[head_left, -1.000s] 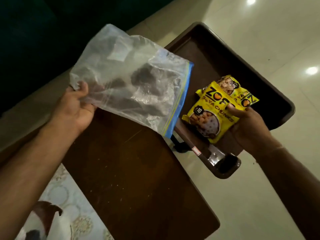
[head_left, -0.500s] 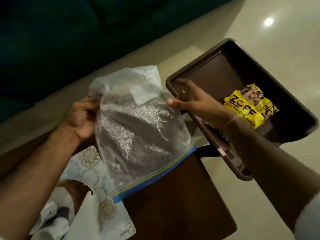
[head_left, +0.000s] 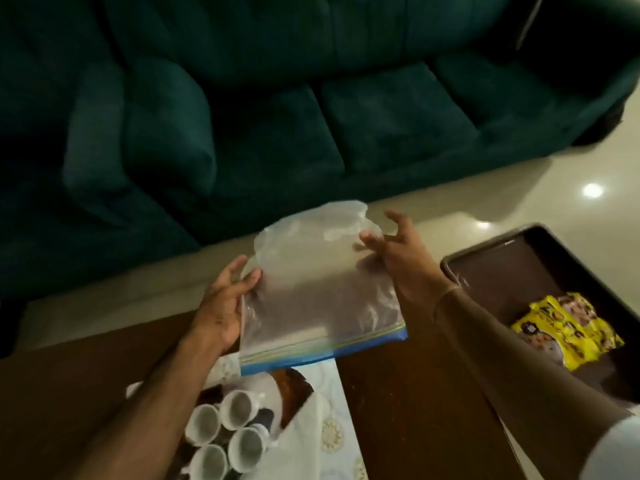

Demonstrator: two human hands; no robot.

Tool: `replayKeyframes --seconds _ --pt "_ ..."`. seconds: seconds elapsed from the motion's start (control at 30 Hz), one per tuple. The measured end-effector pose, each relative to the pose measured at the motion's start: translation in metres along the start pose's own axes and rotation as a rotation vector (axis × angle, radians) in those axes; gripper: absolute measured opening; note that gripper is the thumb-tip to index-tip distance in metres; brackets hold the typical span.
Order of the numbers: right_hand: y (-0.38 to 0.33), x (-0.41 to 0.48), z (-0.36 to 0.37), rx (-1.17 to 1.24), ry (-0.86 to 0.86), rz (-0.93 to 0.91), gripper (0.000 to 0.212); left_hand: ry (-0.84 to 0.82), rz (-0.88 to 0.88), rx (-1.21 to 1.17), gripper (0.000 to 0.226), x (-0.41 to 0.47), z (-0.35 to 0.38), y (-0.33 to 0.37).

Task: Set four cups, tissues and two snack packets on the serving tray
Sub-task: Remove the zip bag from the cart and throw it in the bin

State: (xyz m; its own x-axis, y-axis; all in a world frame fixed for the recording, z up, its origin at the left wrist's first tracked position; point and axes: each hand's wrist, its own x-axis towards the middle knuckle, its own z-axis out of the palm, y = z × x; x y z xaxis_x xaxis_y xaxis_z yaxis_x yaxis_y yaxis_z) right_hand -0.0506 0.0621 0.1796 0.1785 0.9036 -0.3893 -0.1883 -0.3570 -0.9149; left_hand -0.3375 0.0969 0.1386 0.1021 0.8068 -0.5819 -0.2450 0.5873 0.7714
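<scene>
Bag (head_left: 322, 296), crinkled clear plastic, yellow packets (head_left: 568, 330)

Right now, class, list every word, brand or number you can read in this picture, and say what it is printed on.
Nothing can be read for certain.
yellow snack packets: dark lettering and a round badge, too blurred to read.
clear zip bag: no print seen.
cups: no print seen.

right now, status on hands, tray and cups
left hand grips clear zip bag, right hand on its far corner, grip blurred. snack packets on tray. four cups not yet on tray. no tissues seen.
</scene>
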Motion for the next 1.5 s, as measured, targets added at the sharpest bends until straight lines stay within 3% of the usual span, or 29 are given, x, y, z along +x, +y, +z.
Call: replayKeyframes --seconds 0.07,0.17,0.33,0.47,0.53,0.6,0.67,0.73,0.8,0.9,0.97,1.03,1.07,1.1,1.17,1.2,1.37,1.5 --pt "-0.039 -0.011 0.031 -0.185 -0.107 -0.165 0.079 0.019 0.126 -0.026 0.081 -0.028 -0.017 0.05" --pt "-0.103 -0.033 0.082 -0.612 -0.232 -0.378 0.081 0.027 0.321 -0.008 0.084 -0.073 -0.045 0.127" --pt "-0.212 -0.093 0.172 -1.072 -0.215 -0.626 0.054 -0.021 0.546 0.219 0.046 -0.164 -0.094 0.244" --pt "-0.299 -0.144 0.233 -1.189 -0.122 -0.824 0.02 0.128 0.743 0.576 0.03 -0.227 -0.125 0.316" --pt "-0.338 -0.17 0.258 -1.258 -0.104 -0.854 0.018 0.285 0.94 0.842 0.041 -0.258 -0.137 0.351" --pt "-0.372 -0.194 0.283 -1.316 -0.123 -0.883 0.018 0.261 1.104 1.076 0.071 -0.287 -0.138 0.382" --pt "-0.399 -0.215 0.311 -1.351 -0.194 -0.935 0.02 0.076 1.077 1.239 0.086 -0.314 -0.124 0.404" --pt "-0.418 -0.235 0.343 -1.38 -0.276 -1.009 0.023 -0.007 0.984 1.333 0.082 -0.333 -0.113 0.414" --pt "-0.429 -0.247 0.367 -1.341 -0.29 -1.086 0.036 0.104 0.948 1.344 0.057 -0.344 -0.109 0.419" --pt "-0.424 -0.252 0.384 -1.068 -0.073 -1.122 0.09 0.146 0.93 0.864 0.012 -0.355 -0.125 0.414" --pt "-0.406 -0.249 0.385 -0.709 -0.125 -0.85 0.124 0.034 0.869 0.507 0.018 -0.363 -0.142 0.408" --pt "-0.376 -0.24 0.389 -0.314 -0.45 -0.425 0.139 -0.054 0.814 0.314 0.034 -0.367 -0.155 0.4" --pt "-0.359 -0.235 0.392 -0.179 -0.643 -0.235 0.131 -0.085 0.789 0.259 0.038 -0.368 -0.16 0.396" --pt "-0.343 -0.231 0.398 -0.093 -0.796 -0.106 0.11 -0.091 0.769 0.219 0.039 -0.369 -0.165 0.393" --pt "-0.319 -0.225 0.412 0.026 -0.923 -0.02 0.066 -0.078 0.74 0.16 0.04 -0.369 -0.176 0.386" --pt "-0.311 -0.221 0.421 0.074 -0.93 -0.03 0.057 -0.064 0.732 0.14 0.041 -0.37 -0.183 0.383" --pt "-0.297 -0.213 0.463 0.123 -1.04 -0.146 0.051 0.069 0.688 0.106 0.044 -0.382 -0.236 0.376" --pt "-0.278 -0.215 0.507 -0.002 -1.115 -0.239 0.035 0.172 0.595 0.101 0.027 -0.388 -0.287 0.373"
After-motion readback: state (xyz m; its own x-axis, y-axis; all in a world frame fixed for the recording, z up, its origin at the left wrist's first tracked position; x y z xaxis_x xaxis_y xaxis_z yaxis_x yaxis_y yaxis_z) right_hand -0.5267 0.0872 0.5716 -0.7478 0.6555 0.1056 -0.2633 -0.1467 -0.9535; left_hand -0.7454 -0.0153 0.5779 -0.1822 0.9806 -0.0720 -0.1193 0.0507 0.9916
